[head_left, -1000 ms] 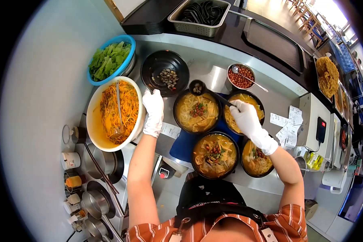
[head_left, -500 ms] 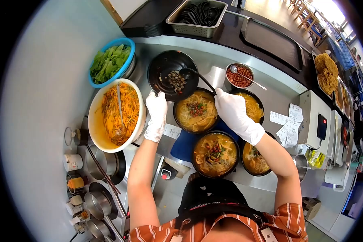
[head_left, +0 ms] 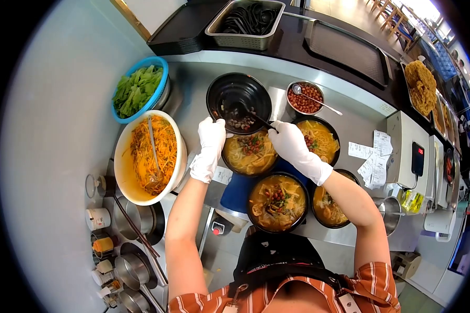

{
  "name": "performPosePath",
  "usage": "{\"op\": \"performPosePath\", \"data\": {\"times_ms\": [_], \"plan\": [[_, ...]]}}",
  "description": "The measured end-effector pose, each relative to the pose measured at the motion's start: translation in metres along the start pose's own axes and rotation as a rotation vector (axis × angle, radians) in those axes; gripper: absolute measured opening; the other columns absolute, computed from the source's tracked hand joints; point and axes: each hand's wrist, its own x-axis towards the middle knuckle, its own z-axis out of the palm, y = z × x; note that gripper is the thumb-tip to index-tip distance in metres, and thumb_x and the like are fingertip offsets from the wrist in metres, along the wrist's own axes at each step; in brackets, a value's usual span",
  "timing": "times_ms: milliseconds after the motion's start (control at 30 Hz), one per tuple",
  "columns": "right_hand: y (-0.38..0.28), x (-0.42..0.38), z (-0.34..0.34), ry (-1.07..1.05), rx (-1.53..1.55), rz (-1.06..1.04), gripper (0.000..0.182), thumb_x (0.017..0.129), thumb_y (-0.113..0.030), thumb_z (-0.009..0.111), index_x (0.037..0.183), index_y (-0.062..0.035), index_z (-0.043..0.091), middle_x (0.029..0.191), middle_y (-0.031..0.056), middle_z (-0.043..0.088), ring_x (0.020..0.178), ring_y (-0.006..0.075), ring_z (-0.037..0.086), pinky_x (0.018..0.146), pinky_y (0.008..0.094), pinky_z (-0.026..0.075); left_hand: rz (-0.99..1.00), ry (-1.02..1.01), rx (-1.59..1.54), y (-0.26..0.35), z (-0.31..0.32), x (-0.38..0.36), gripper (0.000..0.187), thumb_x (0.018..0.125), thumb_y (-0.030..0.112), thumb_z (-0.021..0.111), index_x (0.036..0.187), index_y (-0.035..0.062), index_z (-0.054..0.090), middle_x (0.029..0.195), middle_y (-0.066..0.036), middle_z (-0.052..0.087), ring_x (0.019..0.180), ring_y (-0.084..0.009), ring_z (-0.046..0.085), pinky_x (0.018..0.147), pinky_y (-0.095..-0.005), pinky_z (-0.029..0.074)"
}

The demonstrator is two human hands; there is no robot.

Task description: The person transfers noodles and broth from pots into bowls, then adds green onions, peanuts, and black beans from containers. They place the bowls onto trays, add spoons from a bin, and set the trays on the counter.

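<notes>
Both my hands wear white gloves. My left hand [head_left: 210, 148] grips the near-left rim of a black bowl [head_left: 241, 85], which holds small brown pieces like snails [head_left: 241, 123]. Held in my right hand [head_left: 299, 151] is the handle of a black spoon [head_left: 256, 116], its head down among these pieces. The bowl hangs tilted over a bowl of noodle soup [head_left: 248, 165] topped with peanuts and greens, hiding its far edge. Another noodle bowl [head_left: 326, 140] is behind my right hand. Nearer me are a third noodle bowl [head_left: 278, 201] and one [head_left: 329, 208] partly under my right forearm.
A steel bowl of peanuts [head_left: 306, 104] with a spoon stands behind. To the left are a cream tub [head_left: 121, 159] of shredded carrot and a blue basket [head_left: 164, 86] of leaves. Receipts [head_left: 371, 161] lie on the right beside a white machine [head_left: 399, 148]. Pans [head_left: 133, 271] stand lower left.
The black bowl has moved right and slightly nearer, now over the noodle bowl's far side. Both hands have shifted with it, and the spoon sits lower among the pieces.
</notes>
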Motion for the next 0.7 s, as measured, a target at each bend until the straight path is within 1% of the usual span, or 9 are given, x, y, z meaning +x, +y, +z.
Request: {"op": "performPosePath", "data": {"times_ms": [33, 100, 200, 267, 333, 367, 400, 467, 700], "plan": [[-0.001, 0.002, -0.002, 0.003, 0.002, 0.003, 0.018, 0.083, -0.012, 0.055, 0.080, 0.0049, 0.060, 0.065, 0.0211, 0.061, 0.064, 0.0329, 0.064, 0.059, 0.0392, 0.050, 0.002, -0.004, 0.003, -0.006, 0.002, 0.003, 0.017, 0.087, 0.002, 0.048, 0.092, -0.0070, 0.061, 0.086, -0.014, 0.067, 0.069, -0.0218, 0.067, 0.060, -0.0325, 0.059], [-0.004, 0.009, -0.009, -0.195, 0.386, 0.381, 0.022, 0.083, -0.014, 0.057, 0.084, 0.0072, 0.063, 0.068, 0.0229, 0.060, 0.065, 0.0322, 0.062, 0.064, 0.0377, 0.048, -0.031, -0.001, -0.010, -0.009, 0.006, 0.007, 0.017, 0.088, 0.002, 0.048, 0.095, -0.0071, 0.060, 0.089, -0.015, 0.066, 0.071, -0.0227, 0.068, 0.060, -0.0325, 0.059], [-0.016, 0.016, -0.027, -0.269, 0.561, 0.644, 0.024, 0.084, -0.014, 0.057, 0.082, 0.0087, 0.062, 0.065, 0.0203, 0.059, 0.060, 0.0300, 0.058, 0.062, 0.0362, 0.046, -0.038, -0.030, -0.102, -0.006, 0.008, 0.000, 0.018, 0.089, 0.003, 0.047, 0.098, -0.0072, 0.059, 0.093, -0.015, 0.066, 0.073, -0.0234, 0.068, 0.061, -0.0332, 0.060], [-0.016, 0.011, -0.028, -0.234, 0.540, 0.615, 0.021, 0.085, -0.013, 0.056, 0.085, 0.0069, 0.062, 0.064, 0.0168, 0.061, 0.061, 0.0317, 0.061, 0.061, 0.0364, 0.047, -0.038, -0.045, -0.115, -0.003, 0.009, -0.003, 0.018, 0.089, 0.003, 0.048, 0.098, -0.0073, 0.059, 0.093, -0.016, 0.065, 0.073, -0.0233, 0.068, 0.061, -0.0331, 0.060], [-0.010, 0.005, -0.022, -0.027, -0.171, -0.106, 0.019, 0.084, -0.013, 0.057, 0.091, 0.0042, 0.062, 0.065, 0.0111, 0.064, 0.061, 0.0290, 0.064, 0.056, 0.0352, 0.049, -0.040, -0.054, -0.130, -0.006, 0.010, -0.001, 0.017, 0.089, 0.003, 0.048, 0.098, -0.0074, 0.059, 0.093, -0.016, 0.065, 0.072, -0.0231, 0.068, 0.061, -0.0330, 0.060], [-0.006, 0.004, -0.021, -0.131, -0.485, -0.152, 0.018, 0.083, -0.012, 0.057, 0.098, -0.0022, 0.061, 0.066, 0.0053, 0.063, 0.059, 0.0225, 0.065, 0.050, 0.0326, 0.049, -0.029, -0.053, -0.131, -0.009, 0.010, 0.001, 0.017, 0.089, 0.003, 0.048, 0.098, -0.0071, 0.059, 0.092, -0.015, 0.065, 0.071, -0.0227, 0.067, 0.060, -0.0327, 0.060], [-0.007, 0.005, -0.023, -0.133, -0.484, -0.154, 0.018, 0.083, -0.012, 0.057, 0.098, -0.0022, 0.061, 0.066, 0.0053, 0.063, 0.059, 0.0225, 0.065, 0.050, 0.0326, 0.049, -0.020, -0.051, -0.131, -0.010, 0.010, 0.002, 0.017, 0.090, 0.002, 0.047, 0.098, -0.0069, 0.060, 0.092, -0.014, 0.066, 0.071, -0.0224, 0.067, 0.060, -0.0323, 0.059], [-0.003, 0.005, -0.026, 0.083, -0.854, -0.360, 0.017, 0.082, -0.012, 0.056, 0.097, -0.0052, 0.060, 0.063, 0.0024, 0.060, 0.055, 0.0160, 0.063, 0.045, 0.0290, 0.045, -0.006, -0.048, -0.150, -0.011, 0.011, 0.003, 0.018, 0.090, 0.002, 0.047, 0.098, -0.0063, 0.060, 0.091, -0.014, 0.066, 0.070, -0.0219, 0.067, 0.060, -0.0319, 0.059], [-0.001, -0.001, -0.044, 0.134, -0.745, -0.337, 0.007, 0.081, -0.010, 0.055, 0.087, -0.0068, 0.056, 0.061, 0.0011, 0.058, 0.053, 0.0159, 0.062, 0.044, 0.0282, 0.045, -0.050, -0.050, -0.283, 0.018, 0.013, -0.013, 0.019, 0.090, 0.002, 0.047, 0.101, -0.0038, 0.061, 0.090, -0.012, 0.066, 0.068, -0.0202, 0.066, 0.059, -0.0313, 0.059]]}}
